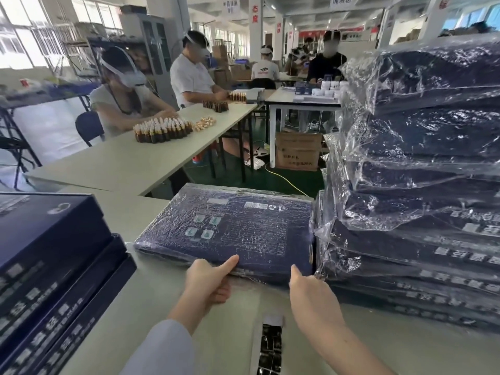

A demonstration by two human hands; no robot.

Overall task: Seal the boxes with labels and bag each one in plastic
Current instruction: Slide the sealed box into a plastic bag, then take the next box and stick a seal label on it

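Note:
A flat dark blue box in clear plastic (238, 228) lies in front of me on the grey table (162, 288), printed back side up. My left hand (208, 280) grips its near edge, thumb on top and fingers curled under. My right hand (311, 290) holds the near right corner, thumb up against the edge; its fingers are hidden. A strip of dark labels on white backing (269, 345) lies on the table between my forearms.
A tall pile of bagged blue boxes (422, 171) fills the right side, touching the box I hold. Unbagged blue boxes (54, 261) are stacked at the left. Beyond, seated people work with small brown bottles (162, 128) on another table.

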